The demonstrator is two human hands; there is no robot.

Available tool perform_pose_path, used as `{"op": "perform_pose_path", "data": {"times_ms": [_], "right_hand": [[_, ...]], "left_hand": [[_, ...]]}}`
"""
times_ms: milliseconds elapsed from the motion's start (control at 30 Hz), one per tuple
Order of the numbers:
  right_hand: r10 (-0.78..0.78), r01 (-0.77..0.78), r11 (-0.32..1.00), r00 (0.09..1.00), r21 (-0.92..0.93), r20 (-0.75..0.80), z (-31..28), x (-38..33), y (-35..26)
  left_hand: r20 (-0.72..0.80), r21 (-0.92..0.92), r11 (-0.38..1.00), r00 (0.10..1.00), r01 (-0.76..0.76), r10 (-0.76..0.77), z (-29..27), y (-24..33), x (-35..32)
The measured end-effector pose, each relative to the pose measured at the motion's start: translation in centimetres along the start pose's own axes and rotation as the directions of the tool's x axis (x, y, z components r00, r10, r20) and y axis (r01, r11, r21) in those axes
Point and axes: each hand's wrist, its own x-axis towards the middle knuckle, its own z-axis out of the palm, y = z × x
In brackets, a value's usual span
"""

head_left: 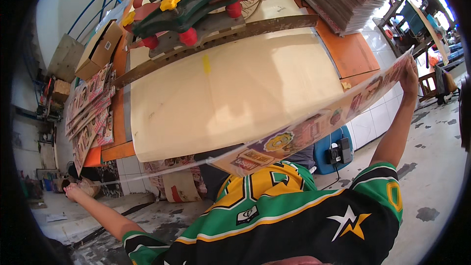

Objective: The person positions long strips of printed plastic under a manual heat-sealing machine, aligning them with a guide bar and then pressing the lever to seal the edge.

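My right hand (409, 76), raised at the far right, grips the upper end of a long printed sheet (314, 127) with colourful pictures. The sheet slants down toward my lap in front of the table. From its lower left end a thin translucent strip (152, 172) runs taut to the left. My left hand (73, 192), stretched far out to the left, is closed at the strip's other end. The strip looks like clear film, though its edges are faint. Beyond the sheet lies a cream board (235, 93) on the orange worktable (117, 152).
A dark metal bar (221, 44) crosses the board's far side, below a green clamp (181, 14) with yellow knobs and red feet. Printed sheets (91, 103) are piled at left beside a cardboard box (100, 46). A tall stack of boards (338, 0) stands back right; a blue stool (324, 154) is below.
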Motion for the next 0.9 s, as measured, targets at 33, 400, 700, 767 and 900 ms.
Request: {"op": "perform_pose_path", "data": {"times_ms": [33,400,700,767,900], "right_hand": [[0.008,-0.008,1.000,1.000,-0.002,0.010,0.2,0.3,-0.1],[0.068,-0.069,0.996,0.998,-0.050,-0.018,-2.3,1.3,-0.2],[0.117,-0.118,0.992,0.993,-0.033,-0.029,-5.4,-0.1,1.0],[0.158,-0.158,0.987,0.987,-0.007,0.000,-6.3,-0.1,1.2],[0.219,-0.219,0.976,0.973,0.008,-0.073,-8.2,-0.9,1.7]], "left_hand": [[-0.038,0.112,0.990,0.996,-0.082,0.087,-0.2,-0.6,0.5],[0.561,-0.264,0.781,0.749,0.566,-0.353,-5.6,3.1,-1.8],[0.558,-0.253,0.799,0.757,0.545,-0.340,-5.1,3.1,-2.3],[0.554,-0.284,0.784,0.762,0.552,-0.335,-4.9,3.2,-2.0],[0.542,-0.364,0.735,0.772,0.572,-0.332,-4.2,3.4,-1.6]]}}
